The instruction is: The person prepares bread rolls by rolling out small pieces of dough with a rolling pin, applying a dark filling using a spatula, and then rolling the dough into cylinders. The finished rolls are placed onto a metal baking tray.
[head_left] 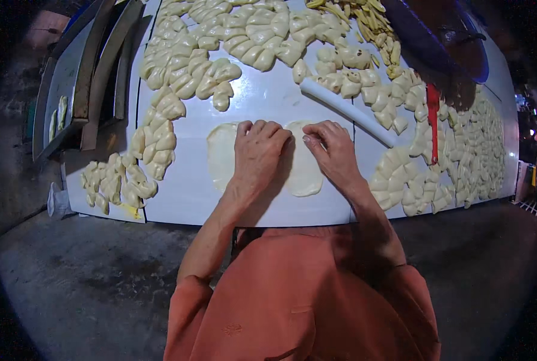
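Two thin, flattened sheets of pale dough lie side by side on the white tabletop in front of me. Across the left dough sheet (220, 160) reaches my left hand (257, 150), its fingers bent and close together, with the tips near the gap between the sheets. My right hand (333, 147) is at the upper part of the right dough sheet (305, 175), its thumb and forefinger curled toward each other. What sits under the fingertips of either hand is hidden. Beyond my right hand a white rolling pin (348, 113) lies slantwise.
Many shaped dough pieces (187, 63) cover the far side, and more (476, 150) spread at right. A red long-handled tool (433, 123) rests among them. Yellow strips (374, 27) lie near a purple basin (480, 69) holding something brown. Metal trays (70, 78) lean at left.
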A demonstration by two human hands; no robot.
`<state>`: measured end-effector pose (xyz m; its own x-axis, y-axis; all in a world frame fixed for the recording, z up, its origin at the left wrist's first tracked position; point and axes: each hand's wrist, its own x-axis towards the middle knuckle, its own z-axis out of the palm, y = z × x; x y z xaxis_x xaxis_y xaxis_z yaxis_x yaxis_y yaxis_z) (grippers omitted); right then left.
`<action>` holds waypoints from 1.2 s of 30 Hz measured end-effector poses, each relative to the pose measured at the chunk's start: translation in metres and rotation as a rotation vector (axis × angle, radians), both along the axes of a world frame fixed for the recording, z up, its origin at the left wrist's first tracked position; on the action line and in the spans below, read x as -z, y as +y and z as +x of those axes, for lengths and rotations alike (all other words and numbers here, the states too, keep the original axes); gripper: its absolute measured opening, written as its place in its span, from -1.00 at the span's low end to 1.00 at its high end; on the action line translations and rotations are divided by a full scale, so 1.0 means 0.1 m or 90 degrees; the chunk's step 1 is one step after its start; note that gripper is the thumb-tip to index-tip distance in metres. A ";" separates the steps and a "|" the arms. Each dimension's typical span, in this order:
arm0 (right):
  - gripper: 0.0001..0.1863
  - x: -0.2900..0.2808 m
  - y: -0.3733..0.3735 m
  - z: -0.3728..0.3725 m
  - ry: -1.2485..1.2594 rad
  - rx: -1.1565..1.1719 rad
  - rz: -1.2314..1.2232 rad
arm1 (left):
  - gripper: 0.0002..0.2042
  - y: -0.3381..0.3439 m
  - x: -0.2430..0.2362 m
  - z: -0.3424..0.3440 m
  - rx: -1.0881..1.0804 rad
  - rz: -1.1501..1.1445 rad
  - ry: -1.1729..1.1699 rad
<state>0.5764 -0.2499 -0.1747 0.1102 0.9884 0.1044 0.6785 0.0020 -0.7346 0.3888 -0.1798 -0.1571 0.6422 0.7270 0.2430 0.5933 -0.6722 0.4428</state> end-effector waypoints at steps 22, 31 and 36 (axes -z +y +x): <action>-0.81 -0.02 0.00 -0.05 0.010 0.008 0.007 | -0.71 -0.07 -0.35 -0.44 -0.218 -0.384 -0.253; -0.83 -0.14 -0.20 0.06 0.133 0.080 -0.041 | -0.71 -1.12 0.10 -2.14 -0.867 -0.115 -0.601; -0.79 -0.18 -0.37 0.87 0.035 0.285 0.127 | -0.58 -1.49 0.87 -2.50 -1.015 -0.601 -0.836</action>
